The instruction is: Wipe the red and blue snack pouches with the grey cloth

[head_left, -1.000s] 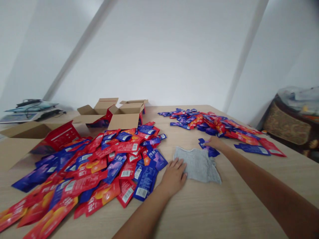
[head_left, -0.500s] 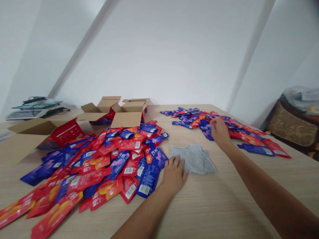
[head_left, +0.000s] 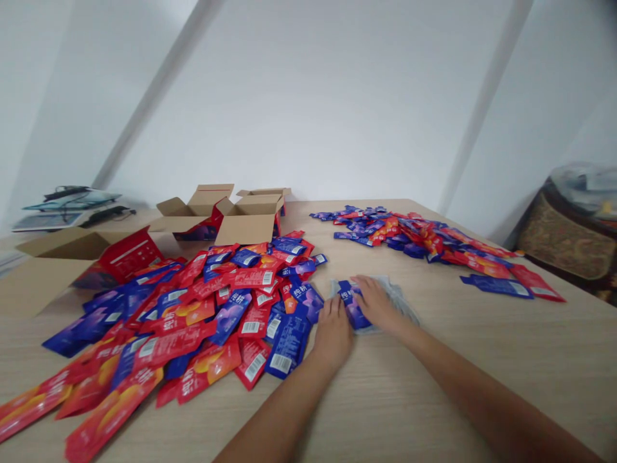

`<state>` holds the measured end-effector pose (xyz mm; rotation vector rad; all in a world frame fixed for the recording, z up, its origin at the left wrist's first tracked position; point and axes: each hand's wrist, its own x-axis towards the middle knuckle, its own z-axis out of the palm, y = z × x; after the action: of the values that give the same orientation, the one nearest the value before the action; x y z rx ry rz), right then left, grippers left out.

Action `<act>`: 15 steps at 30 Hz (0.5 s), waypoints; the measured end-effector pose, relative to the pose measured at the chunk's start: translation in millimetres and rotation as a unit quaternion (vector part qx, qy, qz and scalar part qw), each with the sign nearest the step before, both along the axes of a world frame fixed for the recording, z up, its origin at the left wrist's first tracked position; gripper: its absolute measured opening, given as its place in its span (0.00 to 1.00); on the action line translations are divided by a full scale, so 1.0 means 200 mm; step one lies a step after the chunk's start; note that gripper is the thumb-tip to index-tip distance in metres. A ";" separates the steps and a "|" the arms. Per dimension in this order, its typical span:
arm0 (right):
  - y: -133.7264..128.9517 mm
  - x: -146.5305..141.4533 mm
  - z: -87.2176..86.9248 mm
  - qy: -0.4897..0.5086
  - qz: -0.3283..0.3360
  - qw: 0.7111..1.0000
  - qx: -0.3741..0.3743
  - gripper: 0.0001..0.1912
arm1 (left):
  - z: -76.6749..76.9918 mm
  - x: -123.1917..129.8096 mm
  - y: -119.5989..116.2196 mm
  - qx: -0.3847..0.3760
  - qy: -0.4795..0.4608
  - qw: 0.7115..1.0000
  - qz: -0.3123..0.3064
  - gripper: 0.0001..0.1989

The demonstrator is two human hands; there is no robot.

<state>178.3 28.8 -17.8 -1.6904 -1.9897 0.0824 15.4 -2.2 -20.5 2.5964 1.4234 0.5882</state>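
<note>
A grey cloth [head_left: 396, 294] lies on the table with a blue packet [head_left: 351, 307] flat on top of it. My right hand [head_left: 376, 302] rests on the packet's right side, its fingers close together. My left hand [head_left: 333, 331] is at the left edge of the packet and cloth, fingertips pressed down and bent. Left of it spreads a big heap of red and blue packets [head_left: 200, 315]; the nearest blue packet [head_left: 288, 344] lies close to the left hand.
Open cardboard boxes [head_left: 245, 228] stand behind the left heap, with another open box [head_left: 58, 263] at the left. A second packet pile [head_left: 414, 235] lies back right. Papers [head_left: 72, 209] are stacked far left. A patterned chair [head_left: 569, 238] stands right.
My right hand has come from the back right pile to the grey cloth, and the blue packet it held now lies there. My left hand has shifted slightly, its fingers more bent.
</note>
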 end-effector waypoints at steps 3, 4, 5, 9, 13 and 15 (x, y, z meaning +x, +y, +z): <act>-0.10 -0.08 -0.05 -0.111 0.008 0.993 -0.034 0.24 | 0.01 0.01 -0.01 0.017 0.064 0.998 -0.006 0.26; -0.12 -0.09 -0.05 -0.131 0.010 0.991 -0.040 0.24 | 0.01 0.02 -0.02 0.022 0.077 0.997 -0.006 0.26; -0.12 -0.08 -0.04 -0.148 0.011 0.988 -0.041 0.24 | 0.02 0.02 -0.02 0.026 0.087 0.996 -0.005 0.25; -0.10 0.04 -0.02 -0.188 -0.052 0.980 -0.037 0.23 | 0.03 0.02 -0.03 0.035 0.102 0.994 0.010 0.24; -0.06 0.17 -0.03 -0.178 -0.125 0.976 -0.024 0.22 | 0.04 0.00 -0.04 0.030 0.084 0.996 0.004 0.24; -0.06 0.20 -0.01 -0.154 -0.137 0.978 0.009 0.21 | 0.04 -0.01 -0.03 0.027 0.065 0.998 -0.001 0.24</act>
<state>218.4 16.8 -19.8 -2.0482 -1.9352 -0.3135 12.6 -9.1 -13.2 2.7230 1.4616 0.4717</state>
